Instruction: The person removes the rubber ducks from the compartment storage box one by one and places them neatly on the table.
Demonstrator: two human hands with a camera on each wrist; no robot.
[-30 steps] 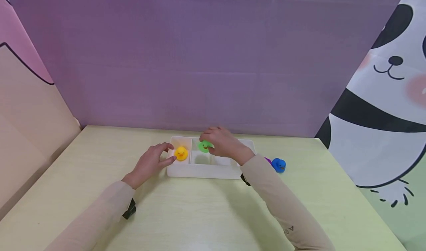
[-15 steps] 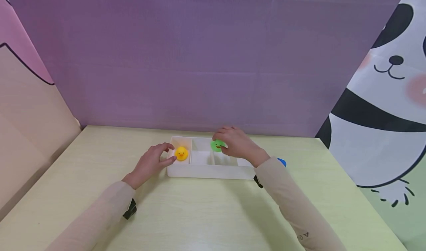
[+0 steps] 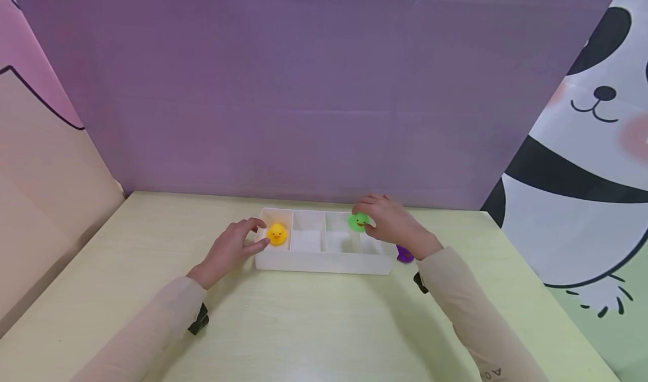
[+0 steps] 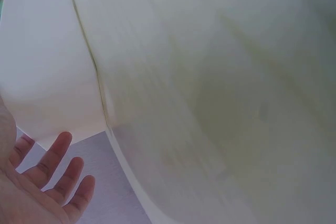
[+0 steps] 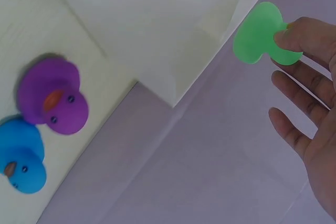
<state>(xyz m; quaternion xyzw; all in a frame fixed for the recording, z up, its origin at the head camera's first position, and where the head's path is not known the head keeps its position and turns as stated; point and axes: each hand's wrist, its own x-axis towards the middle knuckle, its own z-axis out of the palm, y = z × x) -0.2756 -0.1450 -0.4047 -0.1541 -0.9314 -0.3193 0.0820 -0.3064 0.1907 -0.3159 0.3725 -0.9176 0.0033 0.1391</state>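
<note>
Between thumb and fingers, my right hand [image 3: 392, 224] pinches a green rubber duck [image 3: 358, 222] above the right part of a white divided tray [image 3: 324, 263]. The right wrist view shows that green duck [image 5: 257, 35] from another side, over the tray's rim. A yellow rubber duck [image 3: 277, 234] sits in the leftmost compartment. My left hand [image 3: 230, 250] stays at the tray's left end, thumb and index finger spread around the corner near the yellow duck. In the left wrist view the left hand's fingers [image 4: 63, 177] are loosely extended beside the tray wall.
On the table [image 3: 304, 326], right of the tray, lies a purple duck [image 3: 405, 254], partly covered by the right wrist. The right wrist view shows a blue duck [image 5: 21, 156] touching the purple one. A purple backdrop [image 3: 304, 89] rises behind the table.
My right hand has carried the green duck rightward along the tray, from over the second compartment to the right part. My left hand and the yellow duck stay where they were.
</note>
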